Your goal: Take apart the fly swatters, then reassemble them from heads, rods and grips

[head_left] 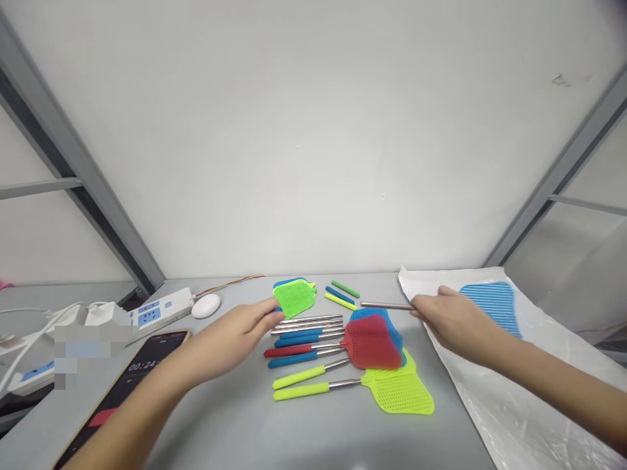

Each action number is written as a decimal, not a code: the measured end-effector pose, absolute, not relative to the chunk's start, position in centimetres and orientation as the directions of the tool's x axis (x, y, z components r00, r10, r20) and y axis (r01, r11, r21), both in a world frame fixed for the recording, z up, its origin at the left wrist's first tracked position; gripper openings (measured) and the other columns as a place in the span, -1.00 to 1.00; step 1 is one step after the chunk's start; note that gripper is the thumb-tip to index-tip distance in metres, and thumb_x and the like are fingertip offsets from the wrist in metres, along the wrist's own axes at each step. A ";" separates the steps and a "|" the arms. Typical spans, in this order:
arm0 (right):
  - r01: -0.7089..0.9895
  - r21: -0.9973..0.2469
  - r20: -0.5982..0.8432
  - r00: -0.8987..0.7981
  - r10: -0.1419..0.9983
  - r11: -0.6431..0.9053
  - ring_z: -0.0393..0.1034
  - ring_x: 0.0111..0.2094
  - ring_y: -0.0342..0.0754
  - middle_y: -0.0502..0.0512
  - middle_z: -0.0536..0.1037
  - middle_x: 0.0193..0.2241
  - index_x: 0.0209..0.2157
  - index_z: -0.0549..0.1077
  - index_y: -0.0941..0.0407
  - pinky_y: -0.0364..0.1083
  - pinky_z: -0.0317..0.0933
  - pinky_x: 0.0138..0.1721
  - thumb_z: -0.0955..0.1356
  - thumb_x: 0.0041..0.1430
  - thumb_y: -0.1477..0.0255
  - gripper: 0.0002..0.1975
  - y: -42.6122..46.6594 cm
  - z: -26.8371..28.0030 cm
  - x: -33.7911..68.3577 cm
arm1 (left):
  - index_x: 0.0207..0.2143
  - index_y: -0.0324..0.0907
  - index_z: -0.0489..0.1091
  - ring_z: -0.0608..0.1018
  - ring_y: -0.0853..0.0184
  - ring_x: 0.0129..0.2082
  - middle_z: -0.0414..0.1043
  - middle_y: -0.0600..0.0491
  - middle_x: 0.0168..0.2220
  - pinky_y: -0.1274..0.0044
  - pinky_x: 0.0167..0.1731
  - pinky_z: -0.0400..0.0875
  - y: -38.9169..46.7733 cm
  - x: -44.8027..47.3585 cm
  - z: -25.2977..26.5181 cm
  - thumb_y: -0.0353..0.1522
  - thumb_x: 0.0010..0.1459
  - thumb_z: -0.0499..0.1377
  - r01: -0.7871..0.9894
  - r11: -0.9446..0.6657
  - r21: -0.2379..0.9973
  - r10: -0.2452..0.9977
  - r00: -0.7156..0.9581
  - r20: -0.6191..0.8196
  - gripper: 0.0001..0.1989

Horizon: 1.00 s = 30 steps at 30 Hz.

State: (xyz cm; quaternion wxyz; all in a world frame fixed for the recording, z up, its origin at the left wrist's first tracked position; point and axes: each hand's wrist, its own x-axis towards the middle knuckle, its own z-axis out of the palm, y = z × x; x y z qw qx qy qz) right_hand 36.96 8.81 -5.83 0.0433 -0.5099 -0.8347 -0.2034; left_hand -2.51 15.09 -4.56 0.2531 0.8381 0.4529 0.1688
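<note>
Right hand (447,318) clamps a slim silver metal rod (385,305), long axis toward left hand (247,328), which pinches a mostly hidden blue piece (277,310).

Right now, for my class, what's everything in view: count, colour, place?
Table: one, grey, foreground
Wall: one, white, background
Metal posts: two, grey, either side
Fly swatters: at least five, red, blue, yellow, centre
Stacked swatter heads: at least two, green, blue, near wall
Bare rods: several, silver, behind swatters
Loose grips: three, green, blue, yellow, near wall
Plastic sheet: one, white, right
Blurred swatter head: one, blue, right
Phone: one, black, left
Power strips: at least two, white, left
Round disc: one, white, left
Wires: several, red, yellow, near wall
Cables: several, white, far left
Left hand: one, pinching small blue piece
Right hand: one, holding silver rod
</note>
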 end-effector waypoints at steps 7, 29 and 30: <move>0.829 0.272 0.340 -0.557 0.758 0.488 0.01 -0.66 -0.18 -0.07 0.36 -0.61 -0.48 0.21 0.12 -0.10 -0.15 -0.40 0.12 0.25 0.61 -0.76 10.1 -8.2 30.8 | -0.28 -0.13 0.39 0.43 0.31 -0.37 0.41 0.05 -0.35 0.51 -0.38 0.32 16.3 0.9 -7.2 -0.23 0.29 -0.13 0.642 -0.612 0.462 0.782 0.578 0.234 -0.67; 0.815 0.030 0.473 -0.522 0.710 0.579 0.16 -0.55 -0.16 -0.04 0.37 -0.56 -0.40 0.33 0.14 -0.08 -0.07 -0.31 0.14 0.31 0.45 -0.76 12.5 -13.7 28.2 | -0.14 -0.11 0.44 0.43 0.28 -0.24 0.43 0.00 -0.24 0.40 -0.20 0.35 18.1 1.3 -11.7 -0.23 0.24 0.05 0.619 -0.507 0.600 0.854 0.264 0.449 -0.75; 0.811 0.030 0.490 -0.521 0.699 0.584 0.16 -0.55 -0.16 -0.04 0.37 -0.56 -0.40 0.33 0.14 -0.08 -0.07 -0.31 0.14 0.31 0.45 -0.77 12.5 -13.6 28.2 | -0.15 -0.13 0.43 0.44 0.30 -0.29 0.43 0.02 -0.27 0.43 -0.25 0.36 18.4 1.6 -11.4 -0.20 0.22 0.06 0.578 -0.436 0.690 0.894 0.191 0.404 -0.73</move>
